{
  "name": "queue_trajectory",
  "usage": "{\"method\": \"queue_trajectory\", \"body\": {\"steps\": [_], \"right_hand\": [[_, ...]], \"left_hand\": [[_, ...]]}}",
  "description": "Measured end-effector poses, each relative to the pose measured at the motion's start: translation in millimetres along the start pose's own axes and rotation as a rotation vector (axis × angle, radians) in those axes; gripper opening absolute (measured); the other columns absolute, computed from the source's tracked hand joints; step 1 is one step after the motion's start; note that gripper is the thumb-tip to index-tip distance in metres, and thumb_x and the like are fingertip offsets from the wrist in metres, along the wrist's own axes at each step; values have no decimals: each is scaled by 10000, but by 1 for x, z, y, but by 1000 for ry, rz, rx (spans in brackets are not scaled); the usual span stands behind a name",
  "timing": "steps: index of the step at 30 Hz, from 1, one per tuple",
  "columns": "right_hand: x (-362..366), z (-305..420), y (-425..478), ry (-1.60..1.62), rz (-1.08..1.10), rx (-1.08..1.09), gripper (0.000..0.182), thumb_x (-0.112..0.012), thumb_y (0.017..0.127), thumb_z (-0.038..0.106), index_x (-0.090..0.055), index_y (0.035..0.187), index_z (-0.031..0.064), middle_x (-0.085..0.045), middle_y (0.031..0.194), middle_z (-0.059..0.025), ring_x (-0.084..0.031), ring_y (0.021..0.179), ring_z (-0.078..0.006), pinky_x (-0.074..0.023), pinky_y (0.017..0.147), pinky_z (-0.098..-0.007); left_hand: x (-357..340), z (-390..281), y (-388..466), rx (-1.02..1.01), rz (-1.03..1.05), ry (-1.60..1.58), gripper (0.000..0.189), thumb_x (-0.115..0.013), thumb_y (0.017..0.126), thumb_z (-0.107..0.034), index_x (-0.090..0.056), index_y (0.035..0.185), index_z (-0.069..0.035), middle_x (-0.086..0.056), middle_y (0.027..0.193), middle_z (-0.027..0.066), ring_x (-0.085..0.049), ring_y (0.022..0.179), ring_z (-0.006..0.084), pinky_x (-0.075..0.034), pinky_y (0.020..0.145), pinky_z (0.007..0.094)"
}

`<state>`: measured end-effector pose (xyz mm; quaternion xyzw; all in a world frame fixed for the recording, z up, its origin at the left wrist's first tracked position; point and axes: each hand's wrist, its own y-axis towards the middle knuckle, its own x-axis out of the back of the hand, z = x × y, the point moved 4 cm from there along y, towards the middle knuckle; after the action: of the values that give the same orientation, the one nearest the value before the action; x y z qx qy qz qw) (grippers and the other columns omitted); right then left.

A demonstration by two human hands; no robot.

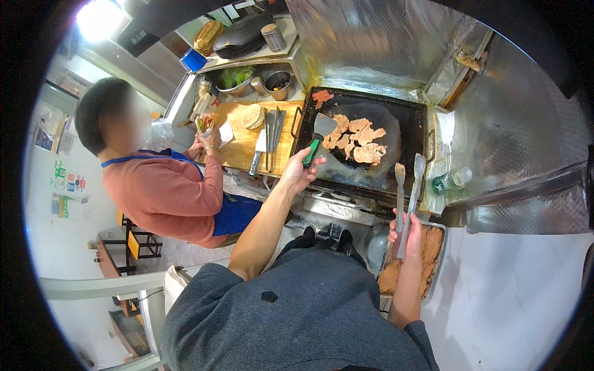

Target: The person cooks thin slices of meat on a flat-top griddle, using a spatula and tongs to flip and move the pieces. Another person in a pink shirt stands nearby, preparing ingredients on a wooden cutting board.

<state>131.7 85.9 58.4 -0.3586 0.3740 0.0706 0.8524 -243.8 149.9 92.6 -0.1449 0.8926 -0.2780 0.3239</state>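
My left hand (pixel 299 170) holds the green handle of a metal scraper (pixel 325 124), its blade over the left part of a black griddle (pixel 413 111). Several flat pieces of meat (pixel 369 153) lie on the griddle, beside and to the right of the blade. Strips of reddish food (pixel 321 96) sit in its far left corner. In my right hand (pixel 410 236) is a pair of metal tongs (pixel 413 195), tips apart and holding nothing, one tip bearing some residue. Beneath that hand stands a tray of raw marinated meat (pixel 431 250), partly hidden by my forearm.
At the left a co-worker in a blue apron (pixel 236 211) holds a filled wrap (pixel 205 123) by a wooden board (pixel 232 155) with flatbreads (pixel 253 116), a cleaver (pixel 259 150) and tongs. A green bottle (pixel 448 181) stands right of the griddle; foil-like sheeting (pixel 371 41) lines the wall behind.
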Motion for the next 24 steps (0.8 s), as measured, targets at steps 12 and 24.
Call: {"method": "queue_trajectory", "body": {"steps": [12,24], "right_hand": [[2,-1,3,-74,25,67,526,-401,1053,493,-579,1293,60,-630,751,-104,-524,520,-179,-430,490,-331],[-2,-1,-3,-120,0,106,497,-396,1057,459,-584,1278,56,-632,755,-104,-538,538,-184,-436,497,-333]], "left_hand": [[-9,3,-4,-17,-12,3,215,-553,1043,-329,-590,1166,-156,-692,902,56,-524,647,117,-364,523,251],[-11,12,-6,-19,30,37,236,-530,1054,-328,-644,1203,-185,-710,983,54,-510,685,116,-361,573,255]]}}
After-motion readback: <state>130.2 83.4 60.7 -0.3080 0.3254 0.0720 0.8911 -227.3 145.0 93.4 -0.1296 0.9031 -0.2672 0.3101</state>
